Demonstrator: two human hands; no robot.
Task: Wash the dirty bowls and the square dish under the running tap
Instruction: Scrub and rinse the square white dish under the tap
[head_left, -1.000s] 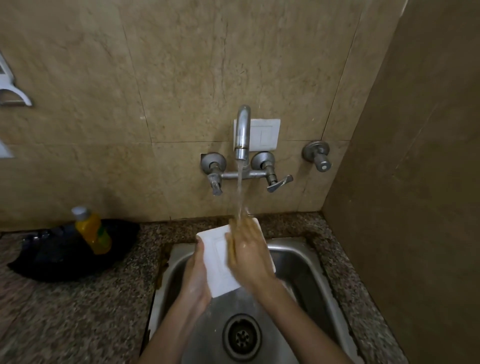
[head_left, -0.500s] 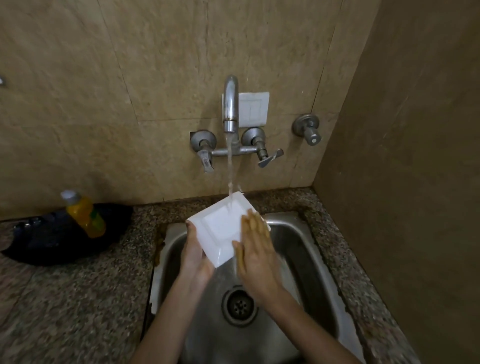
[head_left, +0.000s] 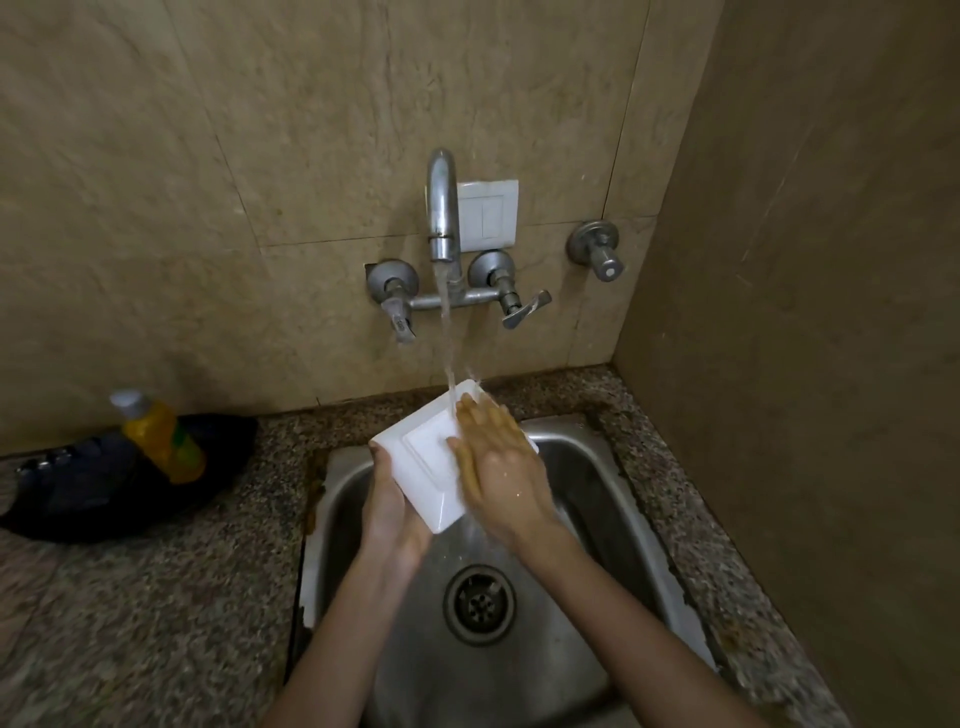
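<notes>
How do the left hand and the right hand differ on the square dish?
The left hand grips the square dish at its lower left edge; the right hand lies flat on its face, fingers straight. The left hand is clear of the stream from the tap; the right hand's fingertips reach it. Both touch the dish above the sink.

The dish (head_left: 423, 460), the left hand (head_left: 392, 506) and the right hand (head_left: 501, 467) fill the middle of the sink (head_left: 587, 488) under the tap (head_left: 441, 208). There is room over the drain (head_left: 479, 603). A wall (head_left: 805, 364) stands close on the right. A bottle (head_left: 166, 436) and a dark bag (head_left: 78, 493) block the back of the left bench (head_left: 156, 597).
</notes>
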